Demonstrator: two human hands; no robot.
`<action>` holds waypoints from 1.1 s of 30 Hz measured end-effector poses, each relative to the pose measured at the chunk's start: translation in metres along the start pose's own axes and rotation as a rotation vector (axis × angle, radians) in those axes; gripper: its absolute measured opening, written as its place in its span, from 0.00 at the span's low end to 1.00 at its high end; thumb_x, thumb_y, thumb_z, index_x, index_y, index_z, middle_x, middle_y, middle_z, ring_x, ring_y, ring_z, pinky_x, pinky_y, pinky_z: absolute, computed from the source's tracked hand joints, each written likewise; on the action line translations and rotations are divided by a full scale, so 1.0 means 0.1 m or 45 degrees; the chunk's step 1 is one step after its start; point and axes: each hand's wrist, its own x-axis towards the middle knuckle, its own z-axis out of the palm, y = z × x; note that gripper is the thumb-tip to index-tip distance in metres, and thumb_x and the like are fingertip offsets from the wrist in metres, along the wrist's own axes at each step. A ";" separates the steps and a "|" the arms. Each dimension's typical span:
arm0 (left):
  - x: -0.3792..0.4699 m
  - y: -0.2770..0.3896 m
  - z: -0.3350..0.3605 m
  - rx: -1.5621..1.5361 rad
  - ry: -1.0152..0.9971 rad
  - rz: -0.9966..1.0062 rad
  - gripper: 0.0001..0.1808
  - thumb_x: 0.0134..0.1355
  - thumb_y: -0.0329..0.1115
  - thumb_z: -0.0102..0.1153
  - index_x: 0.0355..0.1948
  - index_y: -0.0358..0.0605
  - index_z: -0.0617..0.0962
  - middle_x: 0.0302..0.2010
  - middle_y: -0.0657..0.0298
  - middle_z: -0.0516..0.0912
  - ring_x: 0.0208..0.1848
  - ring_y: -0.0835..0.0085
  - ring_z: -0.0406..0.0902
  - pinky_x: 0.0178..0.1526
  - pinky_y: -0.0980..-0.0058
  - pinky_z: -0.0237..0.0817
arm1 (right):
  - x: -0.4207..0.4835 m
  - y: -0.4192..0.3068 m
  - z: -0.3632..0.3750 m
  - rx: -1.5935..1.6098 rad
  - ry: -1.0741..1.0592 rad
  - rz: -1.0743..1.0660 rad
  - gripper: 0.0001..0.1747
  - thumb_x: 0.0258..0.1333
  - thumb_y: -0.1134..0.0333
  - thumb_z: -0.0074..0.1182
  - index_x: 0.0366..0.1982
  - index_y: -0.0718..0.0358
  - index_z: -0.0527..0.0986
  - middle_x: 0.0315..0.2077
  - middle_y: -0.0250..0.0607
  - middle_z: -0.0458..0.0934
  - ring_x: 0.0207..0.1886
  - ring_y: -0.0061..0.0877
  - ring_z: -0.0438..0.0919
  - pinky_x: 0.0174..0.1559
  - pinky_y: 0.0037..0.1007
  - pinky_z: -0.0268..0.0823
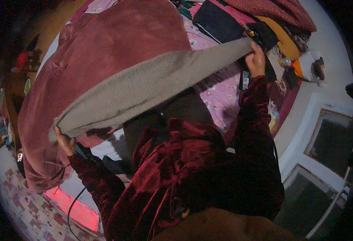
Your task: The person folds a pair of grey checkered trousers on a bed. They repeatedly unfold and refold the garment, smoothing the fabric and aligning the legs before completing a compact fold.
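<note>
A long piece of ribbed grey-beige fabric (140, 87) stretches across in front of me, between my two hands. My left hand (65, 141) grips its lower left end, thumb on top. At the upper right, my right hand (257, 60) pinches the narrower end. Whether the fabric is a sleeve or another part of a garment, I cannot tell. Beneath and beyond it spreads a large dusty-red cloth (119, 39), which reaches down the left side. Dark trousers (179, 108) on my legs show just below the fabric.
Under me lies a pink patterned sheet (220, 96). Dark folded items (218, 21), a yellow cloth (280, 39) and a reddish textured cloth (291, 12) are heaped at upper right. A black cable (71, 208) hangs at lower left, near a bright pink fabric (77, 211). A paned window or door (315, 156) stands right.
</note>
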 end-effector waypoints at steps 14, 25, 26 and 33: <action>-0.31 0.02 -0.14 0.255 0.253 -0.214 0.41 0.64 0.64 0.53 0.69 0.47 0.69 0.67 0.57 0.72 0.66 0.58 0.70 0.57 0.53 0.70 | -0.59 1.22 0.17 -0.151 0.005 0.362 0.14 0.65 0.70 0.56 0.50 0.65 0.72 0.46 0.42 0.79 0.42 0.33 0.80 0.38 0.35 0.74; -0.52 -1.54 -0.39 -0.170 -0.280 -0.642 0.31 0.66 0.51 0.61 0.65 0.48 0.71 0.62 0.57 0.74 0.60 0.61 0.75 0.57 0.60 0.72 | -0.52 1.20 0.04 -0.284 -0.012 0.405 0.11 0.64 0.69 0.58 0.45 0.66 0.77 0.40 0.40 0.81 0.37 0.28 0.80 0.38 0.27 0.75; -0.55 -1.67 -0.37 -0.208 -0.255 -0.685 0.30 0.66 0.49 0.62 0.64 0.48 0.71 0.62 0.56 0.74 0.59 0.62 0.75 0.56 0.60 0.72 | -0.50 1.19 0.06 -0.196 0.061 0.461 0.10 0.64 0.68 0.58 0.44 0.65 0.77 0.40 0.40 0.81 0.37 0.27 0.80 0.38 0.27 0.75; -0.82 -1.99 -0.02 -0.291 -0.213 -0.423 0.14 0.69 0.41 0.61 0.51 0.49 0.78 0.47 0.60 0.83 0.52 0.67 0.80 0.57 0.55 0.72 | -0.42 1.14 0.09 -0.117 -0.042 0.404 0.12 0.64 0.66 0.60 0.45 0.64 0.75 0.36 0.40 0.81 0.31 0.26 0.79 0.36 0.28 0.75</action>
